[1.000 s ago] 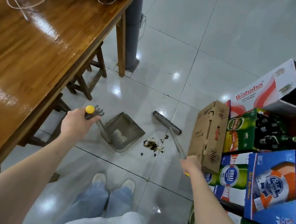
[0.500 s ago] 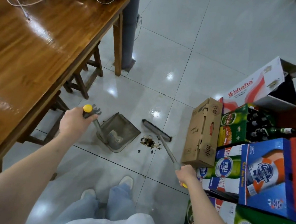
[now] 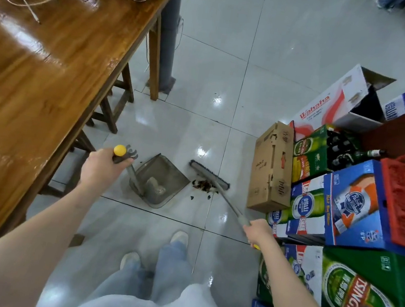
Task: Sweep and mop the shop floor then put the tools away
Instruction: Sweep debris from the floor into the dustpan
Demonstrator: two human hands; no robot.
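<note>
Risk 1: you are pushing the debris (image 3: 206, 186) toward the dustpan (image 3: 160, 181), and the pan's open lip is facing the broom head (image 3: 209, 174) at centre frame. If the lip is lifting off the tile, the crumbs are likely to slide under it rather than in. I cannot tell from here whether the lip is lying flat.

Risk 2: two dark specks are sitting just below the main pile, toward the bottom of the frame and outside the bristle line. A straight push is likely to miss them.

Risk 3: the broom handle (image 3: 232, 203) is running close to the cardboard box (image 3: 271, 167) and the beer cartons (image 3: 359, 205) at right. A wide backswing could knock into them.

Hands: your left hand (image 3: 103, 168) is gripping the dustpan's upright handle just under its yellow cap (image 3: 120, 150), fingers curled round it. Your right hand (image 3: 259, 231) is wrapped round the top of the broom handle, lower right of centre.

Appearance: the dustpan is grey and translucent, standing on the floor (image 3: 205, 81) beside the table (image 3: 40, 67) edge, already holding a pale lump of sweepings at its back. The broom head is flat, dark-bristled, touching the debris pile on its upper right side. The debris is small, brown-black, clustered between broom and pan.
</note>
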